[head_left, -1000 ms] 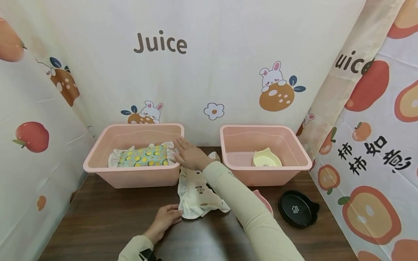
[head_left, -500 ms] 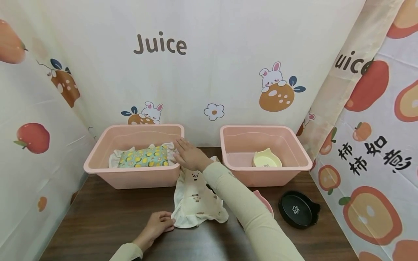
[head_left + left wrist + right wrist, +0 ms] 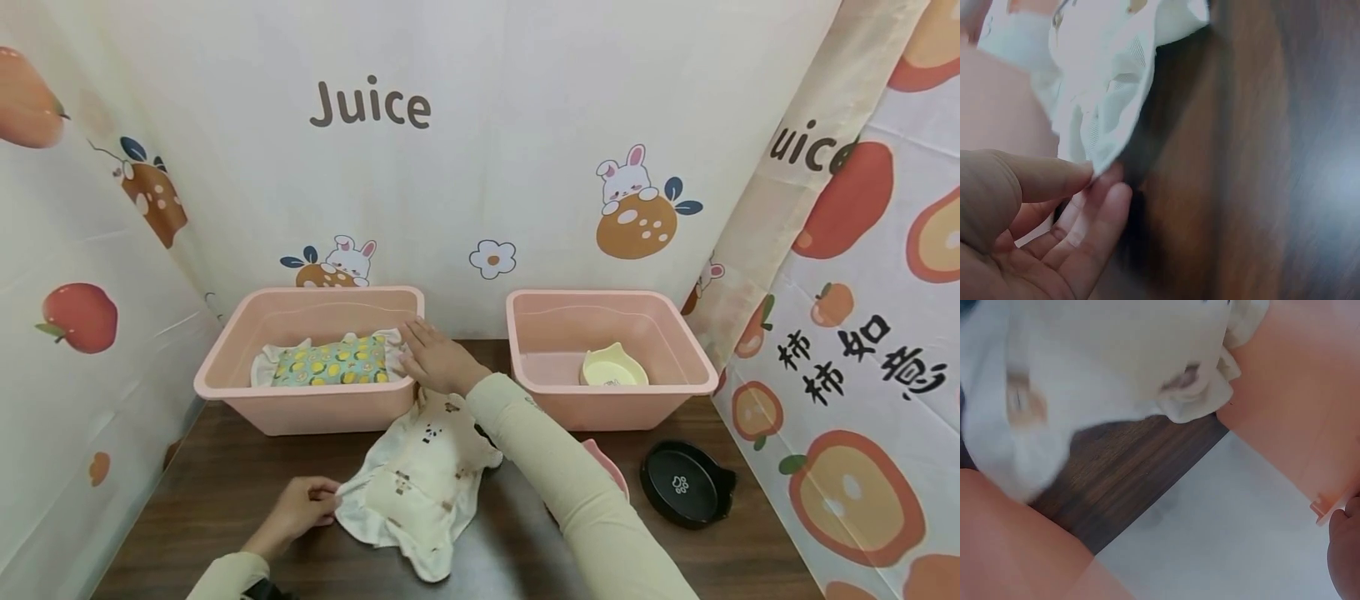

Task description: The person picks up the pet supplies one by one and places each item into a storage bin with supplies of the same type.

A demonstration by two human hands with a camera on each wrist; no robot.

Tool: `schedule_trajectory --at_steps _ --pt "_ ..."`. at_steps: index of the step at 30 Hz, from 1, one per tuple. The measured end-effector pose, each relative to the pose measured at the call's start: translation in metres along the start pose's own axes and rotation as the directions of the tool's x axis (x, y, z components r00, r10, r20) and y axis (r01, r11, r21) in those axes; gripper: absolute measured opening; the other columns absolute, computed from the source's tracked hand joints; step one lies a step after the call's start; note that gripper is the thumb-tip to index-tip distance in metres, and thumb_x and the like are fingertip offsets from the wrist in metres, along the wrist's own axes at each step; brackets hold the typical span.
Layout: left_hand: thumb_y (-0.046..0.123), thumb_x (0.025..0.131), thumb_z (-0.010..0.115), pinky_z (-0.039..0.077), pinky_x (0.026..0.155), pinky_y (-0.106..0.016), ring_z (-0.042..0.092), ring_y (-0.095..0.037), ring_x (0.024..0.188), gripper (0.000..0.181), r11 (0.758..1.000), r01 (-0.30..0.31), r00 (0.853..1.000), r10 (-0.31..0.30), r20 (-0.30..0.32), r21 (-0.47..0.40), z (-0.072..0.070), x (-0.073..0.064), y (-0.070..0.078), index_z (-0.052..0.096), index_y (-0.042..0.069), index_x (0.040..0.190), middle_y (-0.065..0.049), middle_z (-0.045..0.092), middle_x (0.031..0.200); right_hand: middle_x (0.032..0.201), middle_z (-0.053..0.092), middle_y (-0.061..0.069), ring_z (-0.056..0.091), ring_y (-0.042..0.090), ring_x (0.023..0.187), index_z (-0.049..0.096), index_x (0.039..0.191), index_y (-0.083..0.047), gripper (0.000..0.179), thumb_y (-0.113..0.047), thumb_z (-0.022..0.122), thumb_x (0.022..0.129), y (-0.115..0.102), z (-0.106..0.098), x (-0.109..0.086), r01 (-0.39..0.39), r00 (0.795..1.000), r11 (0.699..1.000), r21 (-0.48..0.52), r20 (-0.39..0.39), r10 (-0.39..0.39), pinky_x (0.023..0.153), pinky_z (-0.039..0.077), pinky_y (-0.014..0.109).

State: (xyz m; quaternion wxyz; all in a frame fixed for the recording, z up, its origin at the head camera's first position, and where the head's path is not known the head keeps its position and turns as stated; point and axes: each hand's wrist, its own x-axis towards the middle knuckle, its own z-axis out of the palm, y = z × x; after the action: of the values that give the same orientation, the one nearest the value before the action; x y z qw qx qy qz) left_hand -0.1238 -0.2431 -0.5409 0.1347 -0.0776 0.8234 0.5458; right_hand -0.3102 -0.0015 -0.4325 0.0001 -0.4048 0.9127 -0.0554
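Observation:
My left hand (image 3: 300, 508) pinches the left edge of a cream ruffled cloth (image 3: 420, 475) printed with small bears, between thumb and fingers. The left wrist view also shows the thumb and fingers of my left hand (image 3: 1054, 212) on the edge of the cream cloth (image 3: 1104, 81). It lies slantwise over the table, its far end beside the left pink bin (image 3: 315, 412). My right hand (image 3: 438, 358), fingers extended, rests on that bin's right rim. Inside the bin lies a lemon-print ruffled cushion (image 3: 330, 361).
To the right stands another pink bin (image 3: 600, 408) with a yellow cat-ear dish (image 3: 613, 365) in it. A black paw-print dish (image 3: 686, 485) sits on the wooden table (image 3: 217, 467). My right forearm partly covers a pink dish (image 3: 606, 467).
My left hand has pulled the cream cloth's near edge leftward and toward me, turning and spreading it. My right hand has stayed at the left bin's rim.

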Motion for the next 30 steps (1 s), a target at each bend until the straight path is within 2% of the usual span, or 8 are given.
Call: schedule_trajectory --at_steps 3,6,11,15,17,18,21,30 --pt "-0.009 0.085 0.062 0.057 0.059 -0.031 0.062 -0.017 0.07 0.015 0.996 0.052 0.996 -0.046 -0.075 0.076 -0.017 0.007 -0.001 0.064 -0.014 0.1 -0.01 0.063 0.081 0.16 0.012 0.013 0.008 0.026 0.148 0.011 0.153 -0.003 0.062 -0.039 0.022 0.105 0.001 0.001 0.0 -0.006 1.0 1.0 0.002 0.004 0.006 0.119 0.007 0.03" --pt "-0.007 0.087 0.06 0.056 0.059 -0.031 0.06 -0.016 0.07 0.016 0.987 0.093 0.991 -0.079 -0.108 0.129 -0.034 0.017 0.0 0.065 -0.011 0.102 -0.011 0.063 0.083 0.161 0.01 0.012 0.006 0.024 0.148 0.01 0.154 -0.004 0.062 -0.039 0.023 0.105 0.001 0.001 0.0 -0.02 1.0 1.0 0.001 0.012 0.02 0.119 0.006 0.029" --pt "-0.005 0.087 0.059 0.056 0.059 -0.033 0.06 -0.018 0.07 0.017 0.959 0.081 0.99 -0.045 -0.135 0.271 -0.058 0.032 0.003 0.065 -0.012 0.102 -0.013 0.064 0.083 0.161 0.008 0.011 0.005 0.023 0.148 0.011 0.154 -0.003 0.062 -0.037 0.026 0.104 -0.001 -0.001 0.0 -0.03 0.999 1.0 0.005 0.019 0.03 0.119 0.005 0.029" --pt "0.0 0.085 0.062 0.052 0.059 -0.04 0.06 -0.022 0.07 0.013 0.858 0.031 0.984 0.065 -0.167 0.513 -0.071 0.039 0.006 0.069 -0.007 0.095 -0.014 0.065 0.082 0.161 0.007 0.01 0.005 0.022 0.148 0.01 0.154 -0.004 0.062 -0.039 0.024 0.104 -0.003 -0.001 0.0 -0.042 0.999 0.999 -0.004 0.023 0.042 0.118 0.004 0.028" --pt "0.001 0.084 0.063 0.049 0.058 -0.042 0.059 -0.023 0.068 0.011 0.794 0.025 0.977 0.109 -0.182 0.608 -0.076 0.041 0.006 0.07 -0.004 0.092 -0.014 0.065 0.082 0.161 0.006 0.01 0.004 0.022 0.148 0.009 0.154 -0.005 0.062 -0.04 0.023 0.104 -0.003 0.0 0.0 -0.049 0.999 0.999 -0.01 0.025 0.049 0.118 0.004 0.027" --pt "0.001 0.084 0.063 0.048 0.058 -0.043 0.058 -0.024 0.068 0.011 0.774 0.029 0.975 0.119 -0.19 0.632 -0.077 0.042 0.006 0.07 -0.004 0.091 -0.014 0.065 0.081 0.161 0.005 0.009 0.003 0.021 0.148 0.008 0.154 -0.006 0.063 -0.04 0.023 0.104 -0.003 0.0 0.0 -0.05 0.998 0.999 -0.013 0.027 0.05 0.118 0.003 0.027" --pt "0.001 0.084 0.062 0.047 0.056 -0.042 0.057 -0.023 0.064 0.011 0.76 0.048 0.972 0.115 -0.207 0.648 -0.078 0.045 0.007 0.069 -0.004 0.091 -0.013 0.065 0.079 0.162 0.005 0.009 0.003 0.021 0.148 0.008 0.154 -0.006 0.063 -0.041 0.023 0.104 -0.003 0.002 0.001 -0.052 0.998 0.999 -0.014 0.024 0.053 0.118 0.003 0.027" --pt "0.002 0.084 0.062 0.045 0.054 -0.04 0.054 -0.021 0.061 0.01 0.753 0.049 0.971 0.118 -0.208 0.656 -0.073 0.045 0.011 0.068 -0.004 0.089 -0.011 0.063 0.074 0.161 0.007 0.009 0.004 0.021 0.148 0.01 0.154 -0.006 0.064 -0.042 0.022 0.104 0.0 0.005 0.002 -0.042 0.999 0.999 -0.016 0.007 0.042 0.118 0.005 0.028"
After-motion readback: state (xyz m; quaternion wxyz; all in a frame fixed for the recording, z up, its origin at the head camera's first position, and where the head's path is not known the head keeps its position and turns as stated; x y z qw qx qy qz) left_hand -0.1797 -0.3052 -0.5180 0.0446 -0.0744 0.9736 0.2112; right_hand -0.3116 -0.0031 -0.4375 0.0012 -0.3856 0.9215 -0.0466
